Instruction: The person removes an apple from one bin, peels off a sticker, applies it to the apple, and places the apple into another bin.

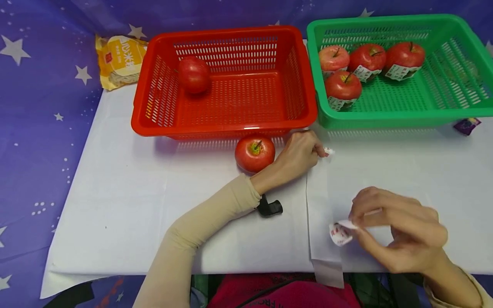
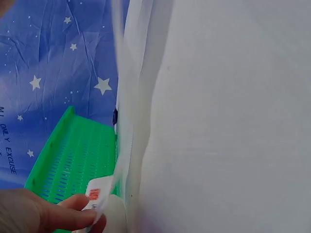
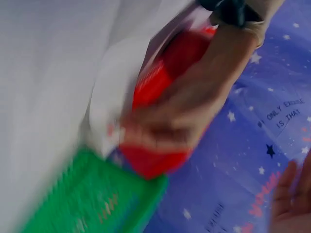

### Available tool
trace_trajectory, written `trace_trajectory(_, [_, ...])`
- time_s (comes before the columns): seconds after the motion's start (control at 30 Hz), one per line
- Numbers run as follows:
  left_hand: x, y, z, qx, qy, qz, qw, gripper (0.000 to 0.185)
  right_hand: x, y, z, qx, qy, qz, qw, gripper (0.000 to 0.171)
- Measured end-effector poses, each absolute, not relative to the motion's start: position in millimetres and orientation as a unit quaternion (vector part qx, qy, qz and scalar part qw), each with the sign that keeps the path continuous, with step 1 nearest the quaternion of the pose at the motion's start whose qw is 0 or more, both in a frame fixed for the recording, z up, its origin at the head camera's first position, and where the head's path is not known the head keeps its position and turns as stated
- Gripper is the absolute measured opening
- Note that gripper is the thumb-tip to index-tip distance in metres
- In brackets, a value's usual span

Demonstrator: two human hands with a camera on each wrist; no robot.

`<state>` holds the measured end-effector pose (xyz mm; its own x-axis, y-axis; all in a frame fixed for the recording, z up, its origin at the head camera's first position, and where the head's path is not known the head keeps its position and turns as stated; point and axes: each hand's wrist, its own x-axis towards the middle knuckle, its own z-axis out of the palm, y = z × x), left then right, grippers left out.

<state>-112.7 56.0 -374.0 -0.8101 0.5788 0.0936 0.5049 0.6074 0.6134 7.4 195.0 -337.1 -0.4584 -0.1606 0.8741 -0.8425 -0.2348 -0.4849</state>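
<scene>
My left hand (image 1: pixel 300 154) pinches the end of a white paper strip (image 1: pixel 319 222) that bears a small red-printed label (image 1: pixel 328 152). The strip runs down the table and hangs over its front edge. In the left wrist view, the left fingers (image 2: pixel 73 213) grip the printed paper (image 2: pixel 97 194). Near the front edge, my right hand (image 1: pixel 400 231) pinches a white sticker with red print (image 1: pixel 340 234) between thumb and fingers. A red apple (image 1: pixel 255 154) stands on the table beside the left wrist. The right wrist view is blurred.
A red basket (image 1: pixel 227 128) at the back holds one apple (image 1: pixel 194 75). Beside it, a green basket (image 1: pixel 400 114) holds several apples wearing white printed labels. A yellow food packet (image 1: pixel 121 62) lies back left, a small purple packet (image 1: pixel 467 125) at right.
</scene>
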Motion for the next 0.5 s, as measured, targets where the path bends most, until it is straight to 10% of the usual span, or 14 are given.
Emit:
trace_trajectory(0.3, [-104, 50, -363, 0.367, 0.884, 0.286, 0.047, 0.022, -9, 188, -342, 0.101, -0.607, 0.784, -0.087, 0.039])
trace_trajectory(0.5, [-88, 9, -329, 0.337, 0.892, 0.294, 0.059, 0.03, -18, 176, -350, 0.04, -0.634, 0.758, -0.146, 0.036])
